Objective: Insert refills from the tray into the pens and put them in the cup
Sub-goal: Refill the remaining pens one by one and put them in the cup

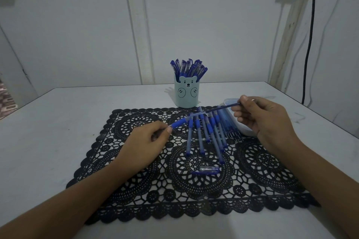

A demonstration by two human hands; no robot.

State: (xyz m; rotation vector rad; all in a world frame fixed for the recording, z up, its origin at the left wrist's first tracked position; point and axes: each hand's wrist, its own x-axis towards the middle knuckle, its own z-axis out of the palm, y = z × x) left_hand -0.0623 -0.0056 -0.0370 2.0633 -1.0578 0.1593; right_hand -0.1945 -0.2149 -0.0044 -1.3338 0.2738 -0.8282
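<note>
- White smooth table carries a black lace mat with round patterns.
- Left hand pinches the tip end of a clear pen with a blue rubber grip, held above the mat.
- Right hand pinches a thin dark refill that goes into the pen's back end.
- More pens lie side by side on the mat, and a cap is near them.
- Pale plastic tray is at the right, and a round bear cup full of pens stands behind the mat.

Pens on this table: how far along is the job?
Done: the cup holds a crowd of capped pens. In hand: the left hand pinches the tip of one pen barrel while the right hand pinches a refill partly inside it; a loose cap lies on the mat. Left: several barrels on the mat, and refills in the tray.
</note>
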